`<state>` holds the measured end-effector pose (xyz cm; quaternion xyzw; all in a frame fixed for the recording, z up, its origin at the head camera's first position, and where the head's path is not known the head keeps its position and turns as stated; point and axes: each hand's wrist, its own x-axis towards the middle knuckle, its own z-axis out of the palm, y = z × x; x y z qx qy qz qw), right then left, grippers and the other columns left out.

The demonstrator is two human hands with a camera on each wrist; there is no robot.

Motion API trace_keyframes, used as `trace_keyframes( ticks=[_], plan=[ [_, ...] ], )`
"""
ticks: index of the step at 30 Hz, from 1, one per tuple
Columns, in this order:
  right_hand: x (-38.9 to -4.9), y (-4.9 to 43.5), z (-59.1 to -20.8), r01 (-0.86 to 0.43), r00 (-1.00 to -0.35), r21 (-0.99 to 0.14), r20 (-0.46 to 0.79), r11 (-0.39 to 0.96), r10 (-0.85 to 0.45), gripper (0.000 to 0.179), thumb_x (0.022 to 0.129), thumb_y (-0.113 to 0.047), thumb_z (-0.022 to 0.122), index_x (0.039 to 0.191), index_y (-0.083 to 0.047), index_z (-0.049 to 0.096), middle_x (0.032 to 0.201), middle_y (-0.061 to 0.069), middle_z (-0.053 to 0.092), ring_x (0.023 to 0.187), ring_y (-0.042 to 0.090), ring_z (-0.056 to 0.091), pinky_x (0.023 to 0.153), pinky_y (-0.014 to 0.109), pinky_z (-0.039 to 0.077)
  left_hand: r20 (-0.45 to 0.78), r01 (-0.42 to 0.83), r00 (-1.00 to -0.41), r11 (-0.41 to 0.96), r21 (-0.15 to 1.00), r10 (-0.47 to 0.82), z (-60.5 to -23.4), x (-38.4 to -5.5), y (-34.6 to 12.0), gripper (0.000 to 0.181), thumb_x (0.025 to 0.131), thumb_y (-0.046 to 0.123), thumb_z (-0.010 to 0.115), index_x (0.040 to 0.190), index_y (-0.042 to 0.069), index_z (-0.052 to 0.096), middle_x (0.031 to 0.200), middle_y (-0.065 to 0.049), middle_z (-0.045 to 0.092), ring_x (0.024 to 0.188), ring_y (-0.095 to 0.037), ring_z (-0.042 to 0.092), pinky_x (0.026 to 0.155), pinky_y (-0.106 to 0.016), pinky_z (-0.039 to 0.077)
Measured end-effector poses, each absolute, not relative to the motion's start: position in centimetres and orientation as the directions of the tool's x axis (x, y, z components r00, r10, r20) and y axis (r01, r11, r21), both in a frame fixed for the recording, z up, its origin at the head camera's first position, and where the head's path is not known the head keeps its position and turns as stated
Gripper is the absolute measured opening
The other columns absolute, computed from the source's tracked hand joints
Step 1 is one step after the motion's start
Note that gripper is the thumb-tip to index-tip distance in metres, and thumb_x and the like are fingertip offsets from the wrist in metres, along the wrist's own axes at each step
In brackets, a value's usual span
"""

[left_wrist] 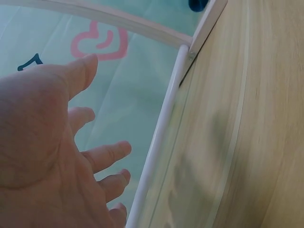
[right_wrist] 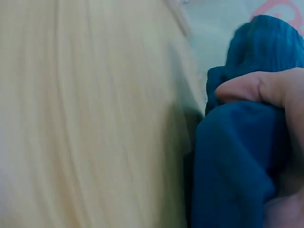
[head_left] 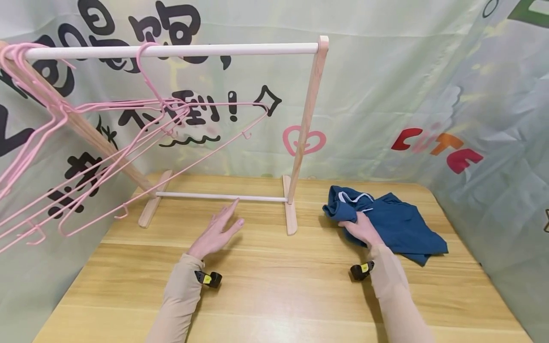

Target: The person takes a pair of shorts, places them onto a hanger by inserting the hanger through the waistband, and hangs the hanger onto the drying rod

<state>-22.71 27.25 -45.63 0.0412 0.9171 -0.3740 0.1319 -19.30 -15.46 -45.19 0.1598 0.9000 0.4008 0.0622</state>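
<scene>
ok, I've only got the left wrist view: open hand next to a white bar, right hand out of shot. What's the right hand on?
Observer: The right hand grips the blue garment, which lies on the table.
Operator: Copy. Anything hanging on the rack?
Observer: Yes, pink hangers, hooked over the top bar at its left and middle.
Operator: Any detail on the garment?
Observer: A white cord shows at its bunched end, close to the right hand.
</scene>
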Motion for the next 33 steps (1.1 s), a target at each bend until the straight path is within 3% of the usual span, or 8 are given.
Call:
trace_keyframes(
  ticks=[5,13,19,23,28,33],
  plan=[
    [-22.0,25.8,-45.6,0.307,-0.938,-0.794,-0.345,0.525,0.027,0.088,0.097,-0.036,0.062,0.16,0.001,0.013,0.166,0.027,0.015,0.153,0.046,0.017,0.124,0.057,0.022,0.006,0.232,-0.94,0.627,0.743,0.341,-45.1,-19.2,-15.2,0.071,0.107,0.045,0.042,0.163,0.026,0.004,0.169,-0.014,0.015,0.157,-0.042,0.005,0.123,-0.064,-0.006],
    [-20.6,23.4,-45.9,0.297,-0.951,-0.908,-0.308,0.295,0.008,0.092,0.096,-0.041,0.065,0.163,-0.014,0.008,0.17,0.013,0.012,0.157,0.034,0.012,0.127,0.052,0.014,0.011,0.244,-0.934,0.615,0.749,0.357,-45.0,-19.2,-14.9,0.07,0.106,0.047,0.042,0.163,0.029,0.005,0.169,-0.012,0.015,0.157,-0.04,0.005,0.124,-0.063,-0.005],
    [-19.5,21.9,-46.0,0.273,-0.962,-0.943,-0.27,0.187,0.045,0.077,0.096,-0.04,0.067,0.158,-0.015,0.029,0.166,0.009,0.027,0.152,0.029,0.025,0.127,0.047,0.017,0.016,0.256,-0.928,0.604,0.755,0.373,-44.9,-19.1,-14.5,0.07,0.107,0.046,0.041,0.163,0.026,0.006,0.169,-0.012,0.014,0.157,-0.041,0.005,0.124,-0.062,-0.004],
    [-18.7,20.6,-46.4,0.243,-0.967,-0.951,-0.222,0.193,0.124,0.072,0.094,-0.041,0.068,0.153,-0.013,0.038,0.161,0.011,0.036,0.15,0.028,0.031,0.127,0.044,0.02,0.035,0.271,-0.924,0.591,0.76,0.38,-45.0,-19.0,-14.4,0.07,0.107,0.044,0.041,0.163,0.022,0.007,0.169,-0.015,0.015,0.157,-0.041,0.007,0.124,-0.062,-0.003],
    [-17.7,18.4,-47.2,0.083,-0.987,-0.948,-0.036,0.306,0.157,0.06,0.092,-0.036,0.071,0.141,-0.006,0.054,0.146,0.018,0.055,0.137,0.033,0.049,0.12,0.043,0.034,0.052,0.272,-0.921,0.543,0.795,0.385,-44.6,-18.7,-13.9,0.067,0.107,0.043,0.044,0.162,0.017,0.018,0.163,-0.016,0.032,0.152,-0.041,0.027,0.122,-0.064,0.017],
    [-16.7,16.4,-48.2,-0.046,-0.995,-0.91,0.079,0.412,0.063,0.052,0.088,-0.031,0.075,0.131,-0.004,0.063,0.132,0.019,0.066,0.126,0.033,0.06,0.113,0.046,0.043,0.054,0.277,-0.901,0.477,0.834,0.43,-44.1,-18.5,-13.0,0.057,0.107,0.039,0.046,0.157,0.015,0.032,0.147,-0.017,0.054,0.14,-0.038,0.048,0.113,-0.064,0.036]
  ],
)
